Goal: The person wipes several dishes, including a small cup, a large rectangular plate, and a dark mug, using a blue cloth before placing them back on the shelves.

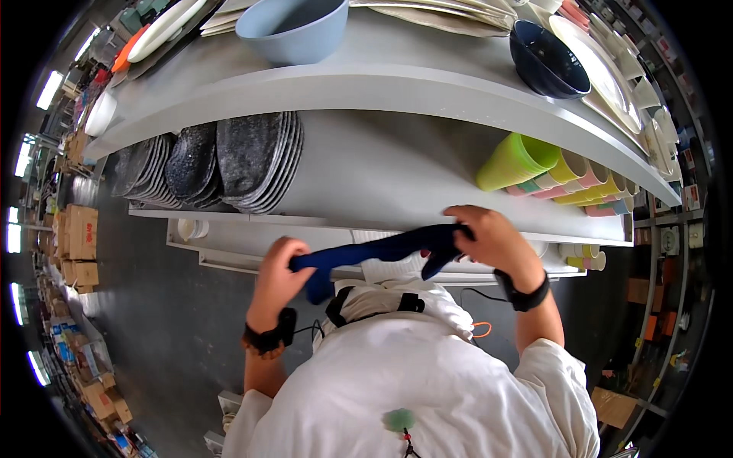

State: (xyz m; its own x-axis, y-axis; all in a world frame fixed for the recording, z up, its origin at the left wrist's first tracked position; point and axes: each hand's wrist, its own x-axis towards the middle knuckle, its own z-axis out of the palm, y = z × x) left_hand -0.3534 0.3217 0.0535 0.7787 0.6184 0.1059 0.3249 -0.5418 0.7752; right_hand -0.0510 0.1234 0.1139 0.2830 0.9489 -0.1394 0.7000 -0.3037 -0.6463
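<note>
A dark blue cloth [383, 247] is stretched between my two hands, in front of my waist and the shelf unit. My left hand [282, 275] pinches one end of it, and a short piece hangs below the fingers. The other end is bunched in my right hand [491, 239], with a loose flap drooping under it. Some fingers of the right hand are hidden behind the cloth. Both hands are off the shelves. Beyond the cloth lies the middle shelf board [378, 166].
Stacked dark speckled plates [257, 160] stand at left on the middle shelf, nested coloured cups [515, 163] at right. The top shelf carries a light blue bowl [298, 34], a navy bowl [547, 60] and plates. Cardboard boxes [80, 232] are piled at far left.
</note>
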